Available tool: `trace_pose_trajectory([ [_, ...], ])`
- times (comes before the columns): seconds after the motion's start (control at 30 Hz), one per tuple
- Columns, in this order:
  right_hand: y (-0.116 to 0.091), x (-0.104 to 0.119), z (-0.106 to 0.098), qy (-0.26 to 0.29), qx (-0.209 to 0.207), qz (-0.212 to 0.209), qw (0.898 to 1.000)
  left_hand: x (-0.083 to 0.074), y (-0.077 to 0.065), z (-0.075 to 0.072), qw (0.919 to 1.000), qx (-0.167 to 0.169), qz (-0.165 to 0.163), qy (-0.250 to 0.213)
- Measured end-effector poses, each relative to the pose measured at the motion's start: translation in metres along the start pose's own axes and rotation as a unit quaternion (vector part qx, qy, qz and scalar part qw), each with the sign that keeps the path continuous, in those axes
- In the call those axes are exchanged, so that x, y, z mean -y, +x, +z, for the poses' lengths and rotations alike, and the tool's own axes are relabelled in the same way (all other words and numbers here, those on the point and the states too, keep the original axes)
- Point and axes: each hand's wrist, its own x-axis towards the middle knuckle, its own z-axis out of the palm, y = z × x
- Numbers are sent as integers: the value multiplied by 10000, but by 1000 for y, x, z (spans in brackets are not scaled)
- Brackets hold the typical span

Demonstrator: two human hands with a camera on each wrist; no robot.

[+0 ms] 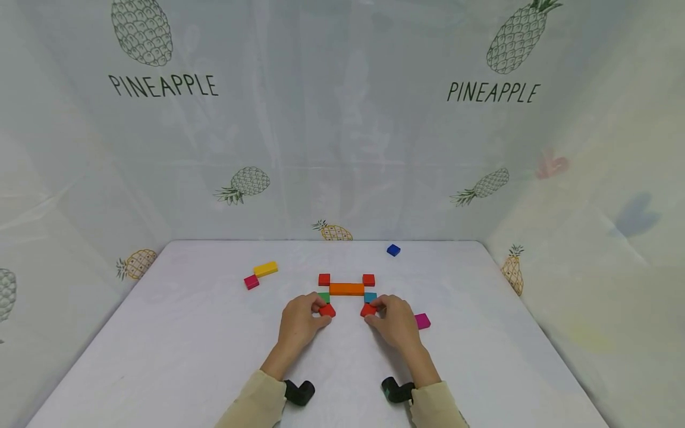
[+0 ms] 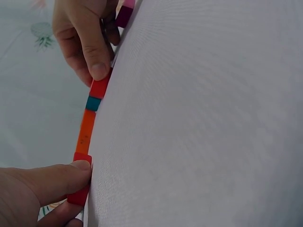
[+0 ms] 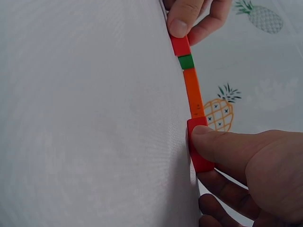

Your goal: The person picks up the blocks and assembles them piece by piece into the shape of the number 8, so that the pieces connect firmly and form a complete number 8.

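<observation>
Two pinched red blocks point(image 1: 327, 311) point(image 1: 367, 310), set askew, orange bar point(image 1: 346, 289) crosswise

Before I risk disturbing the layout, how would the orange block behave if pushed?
Straight edges suggest the orange block is stiff. Low and flat-sided, it should slide, not roll. The green block and teal block, so close, may shift too.

The middle block point(image 1: 346, 289) lies between two rear blocks point(image 1: 324, 279) and four front blocks point(image 1: 370, 297).
</observation>
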Motion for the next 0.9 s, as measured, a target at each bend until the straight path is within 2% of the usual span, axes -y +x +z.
trace_pose_trajectory([
  [0.43,0,-1,1,8,-7,0,10000,-2,0,0,10000,-19,-12,11],
  [0.67,0,0,0,6,-36,-170,9998,-2,1,-1,9997,-62,228,72],
  [0.9,-1,1,-1,-2,-16,-131,9999,-1,1,0,9999,-26,135,66],
])
